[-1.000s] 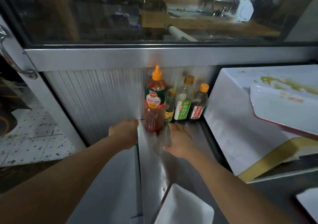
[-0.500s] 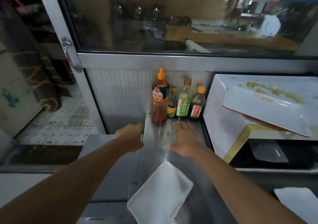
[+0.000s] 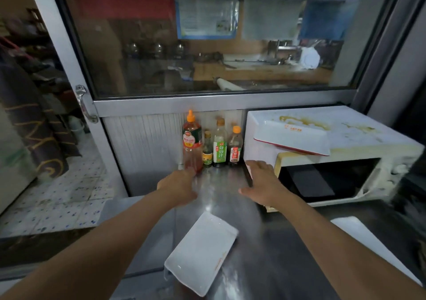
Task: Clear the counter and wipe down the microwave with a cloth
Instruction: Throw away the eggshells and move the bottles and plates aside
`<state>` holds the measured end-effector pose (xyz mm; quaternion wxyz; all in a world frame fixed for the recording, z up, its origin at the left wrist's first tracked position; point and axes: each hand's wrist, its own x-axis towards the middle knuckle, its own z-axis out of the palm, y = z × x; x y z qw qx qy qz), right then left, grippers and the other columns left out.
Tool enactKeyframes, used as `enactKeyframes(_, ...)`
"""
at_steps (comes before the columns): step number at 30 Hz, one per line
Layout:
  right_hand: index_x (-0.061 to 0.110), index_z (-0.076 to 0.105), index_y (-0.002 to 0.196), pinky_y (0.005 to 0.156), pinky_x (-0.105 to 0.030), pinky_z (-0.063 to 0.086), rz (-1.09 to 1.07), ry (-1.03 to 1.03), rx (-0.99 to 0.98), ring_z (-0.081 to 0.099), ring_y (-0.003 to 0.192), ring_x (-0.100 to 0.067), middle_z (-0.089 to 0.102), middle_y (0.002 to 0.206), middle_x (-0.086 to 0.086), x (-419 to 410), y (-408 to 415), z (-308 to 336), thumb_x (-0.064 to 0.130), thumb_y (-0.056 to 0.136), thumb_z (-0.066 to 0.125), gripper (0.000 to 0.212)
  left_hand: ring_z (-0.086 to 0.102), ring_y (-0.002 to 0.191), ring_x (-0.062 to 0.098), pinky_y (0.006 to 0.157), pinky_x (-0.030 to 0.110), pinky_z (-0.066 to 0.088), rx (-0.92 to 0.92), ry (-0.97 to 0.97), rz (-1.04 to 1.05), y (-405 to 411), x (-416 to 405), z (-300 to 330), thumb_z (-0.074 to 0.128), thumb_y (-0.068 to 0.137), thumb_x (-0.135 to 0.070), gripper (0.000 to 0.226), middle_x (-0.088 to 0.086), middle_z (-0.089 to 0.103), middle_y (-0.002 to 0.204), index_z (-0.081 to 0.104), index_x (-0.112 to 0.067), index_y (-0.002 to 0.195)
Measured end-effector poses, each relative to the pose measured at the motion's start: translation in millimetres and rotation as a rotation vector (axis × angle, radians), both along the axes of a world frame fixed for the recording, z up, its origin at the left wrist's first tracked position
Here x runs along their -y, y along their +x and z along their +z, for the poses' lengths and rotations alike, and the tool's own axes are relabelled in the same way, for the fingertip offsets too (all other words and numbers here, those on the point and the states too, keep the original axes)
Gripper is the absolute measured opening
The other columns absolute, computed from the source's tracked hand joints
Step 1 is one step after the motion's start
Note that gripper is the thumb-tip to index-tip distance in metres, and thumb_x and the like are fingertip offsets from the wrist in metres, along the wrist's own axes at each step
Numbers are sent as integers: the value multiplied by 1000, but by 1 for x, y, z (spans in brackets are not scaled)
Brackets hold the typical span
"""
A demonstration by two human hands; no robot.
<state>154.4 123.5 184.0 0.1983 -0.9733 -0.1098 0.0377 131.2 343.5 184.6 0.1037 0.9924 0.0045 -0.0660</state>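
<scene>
Microwave (image 3: 334,161), a grubby white box at the far right of the steel counter (image 3: 230,184), has yellow-brown smears on top and a white red-edged tray (image 3: 292,137) sitting there, so wiping looks not started imo. No cloth in sight. Four sauce bottles (image 3: 212,145) stand against the far wall, a white rectangular plate (image 3: 200,253) lies near. Left hand (image 3: 178,185) and right hand (image 3: 262,184) hover flat-ish, fingers relaxed, holding nothing.

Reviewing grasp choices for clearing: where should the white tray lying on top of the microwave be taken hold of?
Probably by the white tray's red-edged front rim, coming from the front. That edge overhangs the microwave top above the door, so fingers can likely curl under it; the tray lies tilted and shallow.
</scene>
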Motion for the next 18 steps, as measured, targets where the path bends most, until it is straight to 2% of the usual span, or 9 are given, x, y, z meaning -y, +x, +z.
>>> enactKeyframes(2, 14, 21, 146, 108, -39, 29, -46, 14, 10, 20, 137, -30, 25, 148, -11, 15, -13, 8, 29, 82, 66, 79, 54, 115, 24, 93, 40, 48, 20, -41, -54, -6, 11, 6, 64, 83, -32, 51, 4, 56, 126, 43, -20, 128)
enactKeyframes(6, 15, 21, 146, 109, -41, 28, -135, 51, 48, 16, 138, -30, 23, 150, -9, 46, -33, 23, 33, 83, 67, 80, 55, 108, 25, 81, 34, 46, 69, -60, -109, -15, 32, 17, 63, 84, -33, 51, 5, 57, 120, 42, -19, 128)
enactKeyframes(10, 18, 22, 146, 108, -42, 31, -203, 75, 110, 23, 135, -30, 26, 149, -6, 76, -39, 38, 35, 85, 65, 77, 55, 92, 22, 79, 32, 48, 99, -123, -150, -13, 51, 24, 63, 84, -29, 41, 6, 60, 112, 47, -15, 118)
enactKeyframes(14, 11, 24, 144, 105, -40, 32, -314, 114, 166, 29, 131, -32, 34, 141, -14, 109, -25, 54, 38, 90, 58, 69, 57, 104, 26, 90, 40, 49, 139, -204, -152, 3, 72, 34, 59, 87, -25, 40, 10, 59, 118, 49, -11, 123)
enactKeyframes(18, 8, 26, 142, 100, -40, 37, -393, 153, 173, 33, 127, -34, 37, 135, -17, 145, 0, 60, 37, 92, 54, 64, 55, 113, 29, 92, 35, 46, 191, -227, -106, 31, 100, 38, 49, 93, -23, 38, 12, 58, 126, 47, -13, 130)
